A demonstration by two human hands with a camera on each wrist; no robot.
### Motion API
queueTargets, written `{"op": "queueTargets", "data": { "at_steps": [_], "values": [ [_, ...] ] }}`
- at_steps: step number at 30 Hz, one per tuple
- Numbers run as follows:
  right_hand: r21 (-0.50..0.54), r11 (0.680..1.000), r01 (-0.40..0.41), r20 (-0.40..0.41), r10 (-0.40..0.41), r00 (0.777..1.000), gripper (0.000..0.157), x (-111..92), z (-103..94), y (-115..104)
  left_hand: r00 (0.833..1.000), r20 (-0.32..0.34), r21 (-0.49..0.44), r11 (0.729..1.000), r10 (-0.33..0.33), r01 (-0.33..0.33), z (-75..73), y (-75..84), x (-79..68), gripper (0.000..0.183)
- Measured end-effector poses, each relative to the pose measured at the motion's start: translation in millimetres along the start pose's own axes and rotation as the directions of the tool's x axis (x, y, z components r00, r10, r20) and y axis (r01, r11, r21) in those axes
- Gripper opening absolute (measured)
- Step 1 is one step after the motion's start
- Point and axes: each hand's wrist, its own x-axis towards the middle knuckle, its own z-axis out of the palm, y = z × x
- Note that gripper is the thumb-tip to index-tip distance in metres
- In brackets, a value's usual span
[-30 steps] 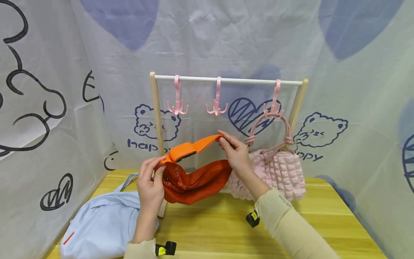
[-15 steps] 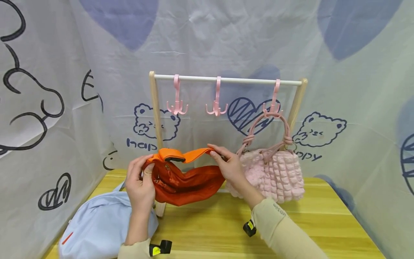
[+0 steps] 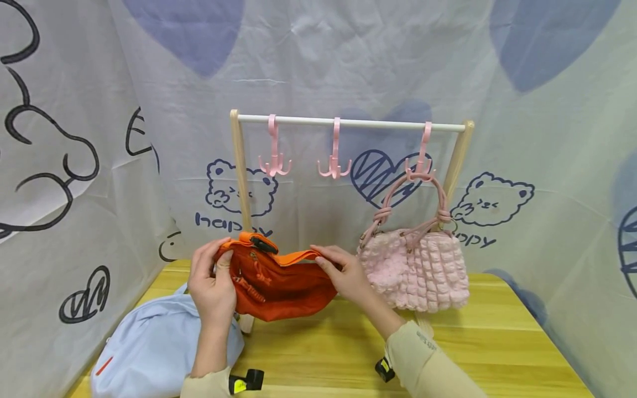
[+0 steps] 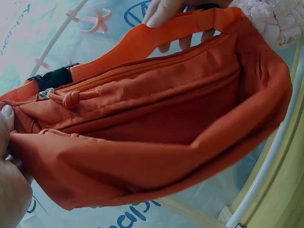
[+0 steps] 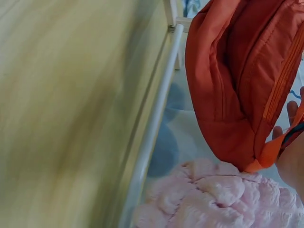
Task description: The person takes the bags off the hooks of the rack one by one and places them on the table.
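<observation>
While both grips are closed on it, the orange waist bag [image 3: 286, 296] is held in the air in front of the rack, over the back part of the surface [image 3: 478, 342], left of centre. The left grip [image 3: 213, 284] pinches its left end, thumb on the near face and fingers behind; the right grip [image 3: 345, 271] pinches the strap [image 3: 294, 258] at the right end, and the left wrist view shows fingers beneath the strap, in the gap above the bag body. A black buckle [image 3: 264, 244] sits on the strap nearer the left grip.

The bag's long axis runs left to right between the grips, roughly along the surface's back edge, its right end slightly lower. The relation I judge to matter most is strap to hooks: the strap lies below the left hook [image 3: 275, 164] and the middle hook [image 3: 335, 166], well apart from both. The right grip is the nearer to the middle hook, almost straight under it.

Toward the surface's back right corner, a pink bag [image 3: 425, 271] hangs by its handle from the right hook [image 3: 422, 166]. A light blue bag [image 3: 164, 337] lies along the left edge, near the front left corner.
</observation>
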Motion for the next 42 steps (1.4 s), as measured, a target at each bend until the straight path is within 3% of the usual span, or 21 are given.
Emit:
{"op": "queueTargets", "data": {
  "at_steps": [7, 14, 19, 23, 29, 36, 42],
  "values": [
    [-0.067, 0.998, 0.004, 0.001, -0.003, 1.0, 0.035, -15.8, 0.9, 5.2, 1.0, -0.001, 0.002, 1.0, 0.007, -0.007, 0.6, -0.6, -1.0, 0.024],
    [-0.09, 0.996, -0.004, -0.067, -0.002, 0.998, 0.039, -37.1, -5.4, 13.1, 1.0, -0.004, -0.015, 1.0, -0.019, 0.019, 1.2, -0.6, -2.7, 0.024],
    [-0.027, 0.993, 0.114, -0.113, -0.116, 0.987, 0.044, -51.7, -12.2, 18.0, 1.0, 0.003, -0.021, 1.0, -0.017, 0.018, 3.3, -0.1, -3.4, 0.024],
    [-0.025, 0.988, 0.149, -0.141, -0.151, 0.978, 0.051, -60.7, -17.2, 20.1, 1.0, 0.008, -0.037, 0.999, -0.021, 0.021, 5.3, -0.6, -3.2, 0.023],
    [-0.053, 0.995, 0.087, -0.153, -0.094, 0.984, 0.061, -71.6, -21.2, 22.9, 0.999, 0.003, -0.054, 0.998, -0.037, 0.037, 7.7, -2.2, -3.4, 0.024],
    [0.064, 0.997, 0.038, -0.148, -0.028, 0.989, 0.064, -78.5, -25.9, 28.1, 0.998, -0.006, -0.084, 0.994, -0.07, 0.069, 11.4, -1.4, -5.7, 0.023],
    [0.135, 0.988, 0.076, -0.17, -0.053, 0.984, 0.061, -84.6, -29.6, 31.5, 0.993, -0.017, -0.095, 0.989, -0.117, 0.115, 13.7, 0.2, -7.7, 0.023]
  ]
}}
